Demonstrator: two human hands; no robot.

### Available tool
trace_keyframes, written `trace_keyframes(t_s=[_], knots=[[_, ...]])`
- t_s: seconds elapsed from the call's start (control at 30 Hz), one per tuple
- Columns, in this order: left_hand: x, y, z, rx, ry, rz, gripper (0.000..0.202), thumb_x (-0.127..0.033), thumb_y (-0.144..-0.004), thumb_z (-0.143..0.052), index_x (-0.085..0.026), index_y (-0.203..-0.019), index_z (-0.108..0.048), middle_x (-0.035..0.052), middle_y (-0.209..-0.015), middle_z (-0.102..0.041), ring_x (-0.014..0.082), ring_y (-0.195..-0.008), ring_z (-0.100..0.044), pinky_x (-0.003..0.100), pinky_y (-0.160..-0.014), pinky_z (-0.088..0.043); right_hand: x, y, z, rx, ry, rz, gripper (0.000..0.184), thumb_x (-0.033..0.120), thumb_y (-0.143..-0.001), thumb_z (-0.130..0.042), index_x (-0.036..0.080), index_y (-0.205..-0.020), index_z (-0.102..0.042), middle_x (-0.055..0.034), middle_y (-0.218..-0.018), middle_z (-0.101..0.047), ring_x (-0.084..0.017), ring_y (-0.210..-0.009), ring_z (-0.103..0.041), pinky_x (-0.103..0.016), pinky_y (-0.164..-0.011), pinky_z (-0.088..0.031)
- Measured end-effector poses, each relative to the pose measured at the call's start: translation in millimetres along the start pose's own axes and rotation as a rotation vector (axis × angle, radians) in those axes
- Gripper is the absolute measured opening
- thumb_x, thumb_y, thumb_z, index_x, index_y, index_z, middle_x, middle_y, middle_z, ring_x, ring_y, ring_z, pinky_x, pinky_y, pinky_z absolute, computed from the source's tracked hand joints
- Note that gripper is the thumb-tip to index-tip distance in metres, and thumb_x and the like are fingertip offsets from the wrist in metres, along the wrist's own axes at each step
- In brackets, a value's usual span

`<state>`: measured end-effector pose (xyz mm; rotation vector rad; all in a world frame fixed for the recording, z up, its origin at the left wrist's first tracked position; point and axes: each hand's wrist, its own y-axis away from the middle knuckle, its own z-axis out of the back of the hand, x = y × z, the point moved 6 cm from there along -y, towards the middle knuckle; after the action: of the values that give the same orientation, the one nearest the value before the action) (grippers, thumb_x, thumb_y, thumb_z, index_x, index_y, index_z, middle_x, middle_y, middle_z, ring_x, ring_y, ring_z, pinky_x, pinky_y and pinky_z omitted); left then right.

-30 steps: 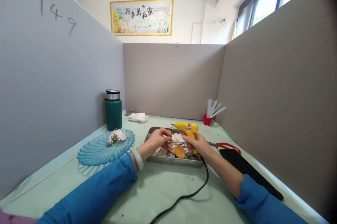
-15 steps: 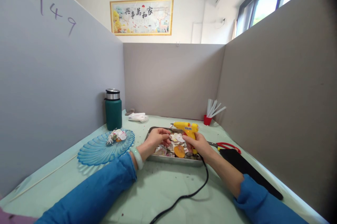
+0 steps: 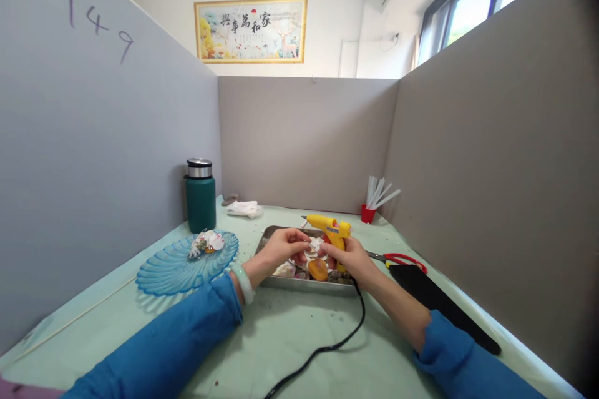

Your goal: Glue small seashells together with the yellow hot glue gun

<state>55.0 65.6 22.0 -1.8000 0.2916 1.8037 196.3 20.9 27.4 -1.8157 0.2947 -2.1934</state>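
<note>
My right hand [image 3: 344, 256] is closed around the handle of a yellow hot glue gun [image 3: 330, 225], whose nozzle points left above the tray; its thumb and fingertips reach left toward the other hand. My left hand [image 3: 287, 246], with a pale green bangle [image 3: 244, 283] at the wrist, pinches its fingertips together over the shells; what lies between them is too small to make out. Below both hands is a metal tray [image 3: 304, 286] of seashells, an orange shell [image 3: 318, 270] among them. A black cord [image 3: 322, 351] runs from the gun toward me.
To the left, a blue glass plate [image 3: 173, 271] bears a cluster of shells [image 3: 206, 243]. Behind it stands a green bottle [image 3: 201, 202], near a white plastic packet [image 3: 244, 209]. At right are a red cup [image 3: 367, 214] of glue sticks, red-handled scissors [image 3: 405, 260] and a black strip [image 3: 442, 305].
My hands have come slightly closer together over the tray. The glue gun has shifted a little left and tilted slightly. The plate and the tray have stayed put.
</note>
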Motion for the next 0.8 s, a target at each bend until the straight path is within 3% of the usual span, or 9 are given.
trace_keyframes(t_s=[0.2, 0.47, 0.8], knots=[[-7, 3, -6.4, 0.007, -0.088, -0.019, 0.023, -0.029, -0.064, -0.067, -0.011, -0.076, -0.061, 0.001, -0.053, -0.058, 0.0101, -0.045, -0.054, 0.023, -0.048, -0.047, 4, 3, -7, 0.039, -0.012, -0.021, 0.024, 0.04, -0.066, -0.063, 0.017, -0.072, -0.058, 0.0018, -0.05, -0.054, -0.01, -0.046, -0.048, -0.023, -0.047, -0.039], [-3, 3, -4.1, -0.003, -0.219, -0.032, 0.022, -0.034, -0.068, -0.062, -0.013, -0.074, -0.064, 0.0013, -0.053, -0.058, 0.0105, -0.046, -0.054, 0.02, -0.047, -0.044, 4, 4, -5, -0.02, -0.02, -0.039, 0.023, 0.038, -0.066, -0.062, 0.017, -0.074, -0.057, 0.0031, -0.049, -0.052, -0.009, -0.045, -0.047, -0.021, -0.045, -0.038], [-8, 10, -12.9, 0.107, -0.21, 0.027, 0.034, -0.041, -0.068, -0.062, -0.011, -0.083, -0.066, 0.0015, -0.05, -0.057, 0.0111, -0.048, -0.053, 0.021, -0.049, -0.043, 1, 3, -4, -0.047, -0.087, -0.052, 0.024, 0.035, -0.065, -0.063, 0.018, -0.079, -0.056, 0.0034, -0.054, -0.054, -0.009, -0.045, -0.048, -0.022, -0.047, -0.041]])
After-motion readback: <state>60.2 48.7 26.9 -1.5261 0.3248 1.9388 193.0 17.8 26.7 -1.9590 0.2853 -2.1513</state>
